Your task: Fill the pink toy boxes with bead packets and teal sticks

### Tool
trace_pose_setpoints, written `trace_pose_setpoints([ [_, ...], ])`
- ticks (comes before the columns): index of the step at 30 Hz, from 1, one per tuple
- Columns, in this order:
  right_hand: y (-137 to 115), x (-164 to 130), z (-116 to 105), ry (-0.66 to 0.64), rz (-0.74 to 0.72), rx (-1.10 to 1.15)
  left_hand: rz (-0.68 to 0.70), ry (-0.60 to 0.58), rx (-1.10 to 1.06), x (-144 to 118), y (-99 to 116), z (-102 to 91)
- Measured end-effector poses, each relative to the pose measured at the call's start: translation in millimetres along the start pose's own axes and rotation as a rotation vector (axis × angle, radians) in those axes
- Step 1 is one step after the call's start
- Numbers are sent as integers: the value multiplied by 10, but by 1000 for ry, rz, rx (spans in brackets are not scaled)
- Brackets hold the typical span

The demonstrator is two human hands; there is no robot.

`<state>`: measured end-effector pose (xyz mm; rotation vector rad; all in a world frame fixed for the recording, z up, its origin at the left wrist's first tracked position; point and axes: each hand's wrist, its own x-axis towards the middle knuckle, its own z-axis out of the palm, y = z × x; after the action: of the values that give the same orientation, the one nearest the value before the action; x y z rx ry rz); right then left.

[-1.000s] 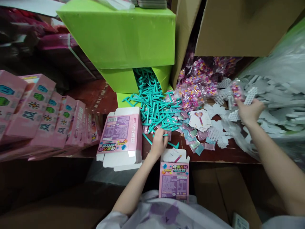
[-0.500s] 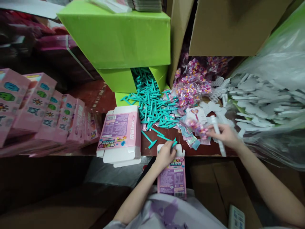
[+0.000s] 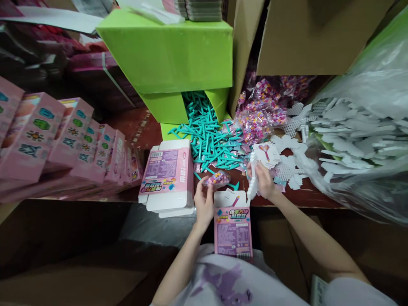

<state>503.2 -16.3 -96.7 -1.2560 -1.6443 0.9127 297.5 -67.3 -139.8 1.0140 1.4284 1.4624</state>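
The left hand [image 3: 204,199] pinches a small clear bag of pink beads [image 3: 217,178] just above the open pink box [image 3: 233,227] at the desk [image 3: 306,199] edge. The right hand [image 3: 264,180] grips a white pegboard piece [image 3: 253,176] upright beside it. The box's print is Chinese, too small to read. A flat box stack [image 3: 167,176] shows "MEI". Teal tools [image 3: 207,142] spill behind.

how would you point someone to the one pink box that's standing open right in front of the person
Start at the big green carton spilling teal sticks and come straight down to the table's near edge. Between the left hand and right hand stands a narrow pink box, its white top flap open. The other pink boxes nearby lie flat or are stacked away left.
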Motion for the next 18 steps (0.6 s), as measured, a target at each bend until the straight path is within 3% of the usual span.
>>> trace_pose_setpoints([
  [2, 48, 2, 144, 179, 108, 195, 65, 25, 95, 9, 69, -127],
  [4, 113, -43, 279, 277, 161, 275, 104, 92, 132, 24, 132, -234],
  [10, 455, -502, 430, 286, 297, 390, 209, 253, 171, 34, 187, -308],
  [14, 650, -794, 448, 157, 301, 181, 200, 169, 129, -13, 31, -203],
  [18, 637, -896, 525, 96, 259, 28, 127, -60, 153, 1, -111, -136],
])
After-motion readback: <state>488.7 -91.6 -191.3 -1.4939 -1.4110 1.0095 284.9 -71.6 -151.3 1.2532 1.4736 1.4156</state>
